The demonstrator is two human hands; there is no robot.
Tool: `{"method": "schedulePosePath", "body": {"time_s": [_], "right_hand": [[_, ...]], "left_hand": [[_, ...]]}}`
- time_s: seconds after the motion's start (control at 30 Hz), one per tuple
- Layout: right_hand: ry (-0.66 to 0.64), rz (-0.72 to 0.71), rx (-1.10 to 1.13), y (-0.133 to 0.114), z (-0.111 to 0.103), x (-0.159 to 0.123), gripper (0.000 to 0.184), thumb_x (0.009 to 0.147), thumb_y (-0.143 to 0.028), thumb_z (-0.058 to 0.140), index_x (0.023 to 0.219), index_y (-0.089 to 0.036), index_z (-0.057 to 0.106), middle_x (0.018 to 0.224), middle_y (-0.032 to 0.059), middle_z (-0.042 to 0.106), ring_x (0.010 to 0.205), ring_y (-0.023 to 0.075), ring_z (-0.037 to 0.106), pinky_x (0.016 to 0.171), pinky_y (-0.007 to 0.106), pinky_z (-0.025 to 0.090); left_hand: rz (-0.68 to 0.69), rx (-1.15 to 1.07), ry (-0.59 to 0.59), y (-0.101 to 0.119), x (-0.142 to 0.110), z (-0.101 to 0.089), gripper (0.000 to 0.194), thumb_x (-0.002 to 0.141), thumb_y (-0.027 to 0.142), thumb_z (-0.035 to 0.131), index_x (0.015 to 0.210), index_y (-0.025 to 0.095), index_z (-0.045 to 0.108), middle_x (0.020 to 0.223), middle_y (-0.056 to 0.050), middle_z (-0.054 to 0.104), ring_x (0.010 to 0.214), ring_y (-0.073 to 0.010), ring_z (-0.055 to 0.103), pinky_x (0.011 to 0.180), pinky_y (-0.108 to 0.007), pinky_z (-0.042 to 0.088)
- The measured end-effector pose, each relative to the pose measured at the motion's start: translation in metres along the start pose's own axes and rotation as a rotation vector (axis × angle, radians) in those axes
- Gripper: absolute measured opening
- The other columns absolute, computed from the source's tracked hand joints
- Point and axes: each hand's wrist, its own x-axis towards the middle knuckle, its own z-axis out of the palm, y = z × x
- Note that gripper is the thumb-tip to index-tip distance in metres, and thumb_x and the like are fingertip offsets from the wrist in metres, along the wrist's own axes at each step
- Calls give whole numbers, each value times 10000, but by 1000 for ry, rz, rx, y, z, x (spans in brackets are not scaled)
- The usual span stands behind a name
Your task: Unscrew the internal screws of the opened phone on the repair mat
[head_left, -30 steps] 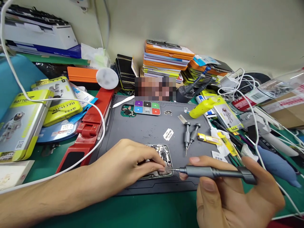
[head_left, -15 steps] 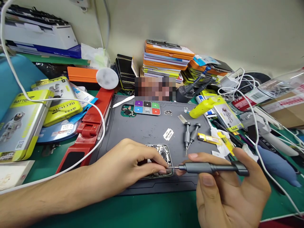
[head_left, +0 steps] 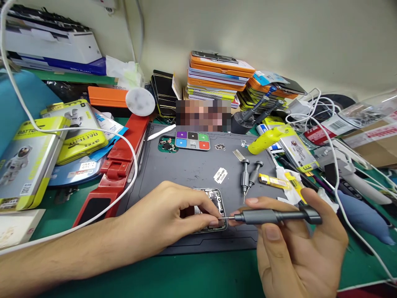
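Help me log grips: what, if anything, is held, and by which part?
The right hand holds a grey screwdriver by its handle. Whether the left hand, near the shaft, pinches anything cannot be told.

I have open passage over the grey mat (head_left: 176,169) at frame centre, between the left hand (head_left: 178,211) and the coloured tray (head_left: 192,141); a flat razor blade (head_left: 220,175) lies along that lane; two loose drivers (head_left: 245,178) and a yellow bottle (head_left: 263,141) obstruct me right of centre; the held screwdriver (head_left: 263,216) bars the gap towards the right hand (head_left: 300,244); a white cable (head_left: 135,161) loops across the left; stacked cases (head_left: 218,74) wall off the upper middle; bare green tabletop (head_left: 186,273) gives me room at lower middle.
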Motion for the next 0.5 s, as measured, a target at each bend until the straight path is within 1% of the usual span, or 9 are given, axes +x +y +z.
{"method": "schedulePosePath", "body": {"time_s": [0.13,0.33,0.4,0.5], "right_hand": [[10,11,-13,0,1,1,572,1017,-110,660,1551,-274,540,1031,62,820,962,221,821,726,323,712],[-7,47,-3,-3,0,1,578,1019,-105,661,1548,-309,551,1043,51,824,967,196,819,633,233,651],[-11,47,-2,-4,0,1,578,1012,-106,667,1543,-308,557,1041,55,825,959,202,819,598,229,637],[-7,48,10,-3,-1,0,574,1014,-108,659,1544,-300,554,1058,58,826,957,208,819,632,256,658]], "left_hand": [[3,-1,-2,0,1,0,110,1050,234,724,1046,207,830,1008,34,870,885,-136,805,771,-168,567],[12,19,-14,-1,1,0,113,1050,219,715,1060,206,827,1027,35,870,896,-134,806,784,-165,564],[7,19,-18,-1,0,0,117,1050,217,712,1062,204,828,1033,29,871,906,-139,809,785,-167,567],[-10,6,-22,0,0,0,124,1053,221,709,1061,202,831,1031,26,872,915,-143,811,786,-169,570]]}}
